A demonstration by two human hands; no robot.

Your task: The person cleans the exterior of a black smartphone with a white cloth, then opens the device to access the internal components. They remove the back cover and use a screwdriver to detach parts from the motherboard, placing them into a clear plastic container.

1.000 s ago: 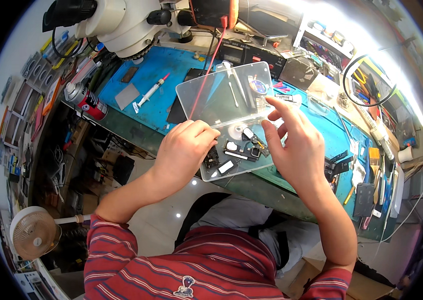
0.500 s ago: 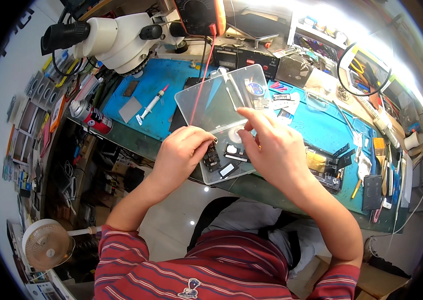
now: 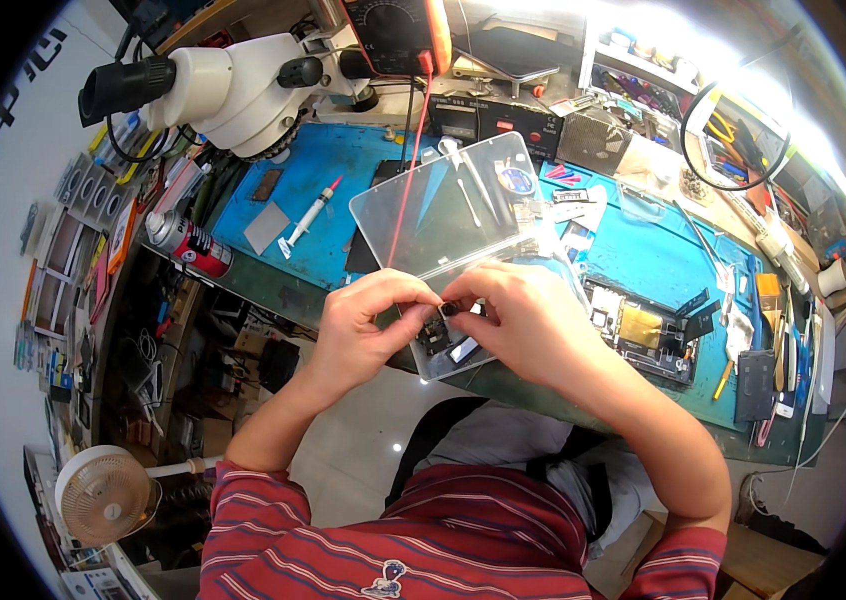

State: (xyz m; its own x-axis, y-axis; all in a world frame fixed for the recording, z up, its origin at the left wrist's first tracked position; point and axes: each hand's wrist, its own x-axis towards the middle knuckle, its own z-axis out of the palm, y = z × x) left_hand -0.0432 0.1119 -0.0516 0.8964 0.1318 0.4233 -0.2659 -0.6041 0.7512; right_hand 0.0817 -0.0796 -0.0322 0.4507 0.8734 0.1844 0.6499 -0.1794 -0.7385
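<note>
Right hand (image 3: 521, 305) joins left hand (image 3: 371, 322), both pinching one small black part (image 3: 452, 307) over the clear, rectangular plastic box (image 3: 433, 243): two-handed work now.

Tally. Hands: 2, one left hand (image 3: 368, 322) and one right hand (image 3: 523, 308). Small dark part (image 3: 451, 307): 1. Hinged clear box (image 3: 383, 214): 1. Opened phone-like device (image 3: 643, 328): 1. Microscope (image 3: 243, 95): 1. Meter (image 3: 390, 35): 1; red lead (image 3: 408, 178): 1. Syringe (image 3: 313, 214): 1. Spray can (image 3: 195, 248): 1. Grey square sheet (image 3: 266, 230): 1. Fan (image 3: 103, 495): 1. White spool (image 3: 831, 279): 1. Pink sticks (image 3: 562, 174): several, exact count unclear.
</note>
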